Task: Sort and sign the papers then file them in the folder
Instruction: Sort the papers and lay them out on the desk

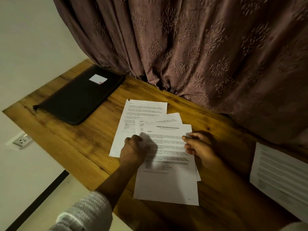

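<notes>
left hand (133,150) and right hand (200,146) pinch top sheet (166,184) by its side edges, long axis away from me; folder (78,97) up-left, left nearer.

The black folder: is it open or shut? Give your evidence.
Shut: the black folder lies flat with its cover down, white label showing on top.

I see open desk (75,144) left of the papers (166,184), up to the folder (80,97). Curtain (200,55) walls off the far edge; a sheet (280,172) covers the right end.
</notes>
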